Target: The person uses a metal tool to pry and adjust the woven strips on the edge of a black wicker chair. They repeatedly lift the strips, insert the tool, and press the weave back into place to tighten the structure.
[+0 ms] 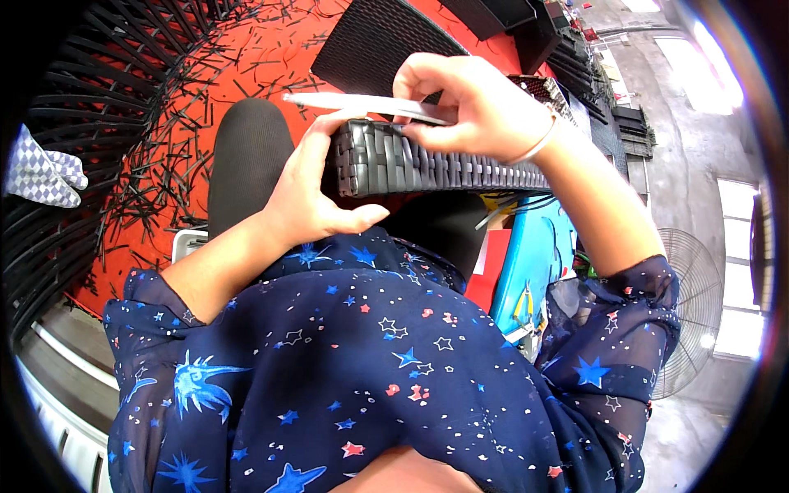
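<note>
A black woven piece [436,168] with a thick, braided edge lies across my lap, its squared corner toward the left. My left hand [300,193] wraps round that corner, fingers at the top and thumb stretched out below. Above the same edge, my right hand [485,107] pinches a flat, pale grey, tapered tool [353,103], whose tip points left over the corner. The tool's exact kind does not show, and part of it is hidden by the fingers.
Scattered black strips [152,177] cover the red floor [205,82]. Black rods [82,107] stand at the left, and a dark woven panel [370,49] lies ahead. A blue surface [530,246] holding yellow-handled pliers [523,304] is at my right, with a large fan [686,329] beyond.
</note>
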Tool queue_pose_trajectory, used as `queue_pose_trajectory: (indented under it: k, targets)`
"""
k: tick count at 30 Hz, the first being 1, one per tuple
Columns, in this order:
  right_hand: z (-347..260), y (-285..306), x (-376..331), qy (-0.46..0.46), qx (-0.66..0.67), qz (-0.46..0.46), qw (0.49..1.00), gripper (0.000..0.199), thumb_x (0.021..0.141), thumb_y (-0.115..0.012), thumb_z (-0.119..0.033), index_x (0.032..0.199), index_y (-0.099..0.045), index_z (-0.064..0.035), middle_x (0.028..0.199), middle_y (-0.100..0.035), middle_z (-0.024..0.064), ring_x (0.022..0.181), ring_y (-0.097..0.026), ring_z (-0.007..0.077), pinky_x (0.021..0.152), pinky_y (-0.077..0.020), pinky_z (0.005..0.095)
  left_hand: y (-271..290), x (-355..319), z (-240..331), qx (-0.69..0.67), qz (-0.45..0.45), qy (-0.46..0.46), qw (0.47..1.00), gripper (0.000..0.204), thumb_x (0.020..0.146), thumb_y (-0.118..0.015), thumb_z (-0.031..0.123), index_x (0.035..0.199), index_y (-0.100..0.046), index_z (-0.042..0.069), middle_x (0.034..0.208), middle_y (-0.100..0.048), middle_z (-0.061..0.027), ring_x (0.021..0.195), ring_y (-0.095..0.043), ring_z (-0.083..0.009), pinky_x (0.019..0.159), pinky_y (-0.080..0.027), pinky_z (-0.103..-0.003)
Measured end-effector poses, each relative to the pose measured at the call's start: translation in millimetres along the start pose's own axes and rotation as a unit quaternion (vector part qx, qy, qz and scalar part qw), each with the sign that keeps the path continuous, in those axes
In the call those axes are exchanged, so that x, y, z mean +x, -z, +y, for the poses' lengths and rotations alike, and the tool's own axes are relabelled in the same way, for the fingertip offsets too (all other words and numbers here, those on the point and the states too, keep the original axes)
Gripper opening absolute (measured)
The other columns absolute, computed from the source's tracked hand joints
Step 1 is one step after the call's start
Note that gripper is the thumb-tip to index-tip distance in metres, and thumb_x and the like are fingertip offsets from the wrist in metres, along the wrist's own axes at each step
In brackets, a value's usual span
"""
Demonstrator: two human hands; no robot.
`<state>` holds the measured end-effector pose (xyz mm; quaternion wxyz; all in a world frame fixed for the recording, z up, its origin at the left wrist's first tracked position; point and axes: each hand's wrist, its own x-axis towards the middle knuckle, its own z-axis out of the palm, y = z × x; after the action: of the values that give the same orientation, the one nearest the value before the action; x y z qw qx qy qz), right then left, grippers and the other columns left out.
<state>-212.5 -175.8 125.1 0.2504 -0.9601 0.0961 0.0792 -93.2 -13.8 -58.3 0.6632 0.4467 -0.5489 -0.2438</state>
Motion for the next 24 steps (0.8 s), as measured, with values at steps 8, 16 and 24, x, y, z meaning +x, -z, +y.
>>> queue_pose_trajectory:
  k: [8,16,24]
  targets:
    - [-10.8,2.4,11.7,0.098,-0.036,-0.004,0.994,0.026,0.080,-0.077,-0.005,0.101,-0.061,-0.0021,0.089,-0.066,0.0073,0.079,-0.064,0.0134,0.068,-0.0527,0.0274,-0.2,0.5,2.9,0.067,0.001,-0.029,0.997,0.096,0.067,-0.094,0.030,0.143,-0.040,0.005,0.129,-0.057,-0.0180,0.120,-0.059,-0.0326,0.104,-0.047,-0.044]
    - [-13.2,-14.6,9.1,0.135,-0.113,0.048,0.983,0.030,0.073,-0.076,-0.011,0.095,-0.058,-0.0045,0.079,-0.062,0.0100,0.065,-0.062,0.0251,0.060,-0.0498,0.0346,-4.7,2.8,2.4,0.063,0.015,-0.056,0.996,0.081,0.068,-0.093,0.029,0.133,-0.054,0.002,0.127,-0.058,-0.0171,0.118,-0.059,-0.0323,0.102,-0.047,-0.043]
    - [-5.0,2.2,9.9,-0.066,0.197,-0.027,0.978,0.032,0.083,-0.082,-0.027,0.100,-0.066,-0.0053,0.086,-0.071,0.0020,0.076,-0.065,0.0101,0.063,-0.0520,0.0270,-5.1,0.6,2.6,0.071,0.014,-0.005,0.997,0.093,0.067,-0.095,0.032,0.140,-0.044,0.004,0.127,-0.059,-0.0159,0.117,-0.061,-0.0326,0.101,-0.049,-0.043]
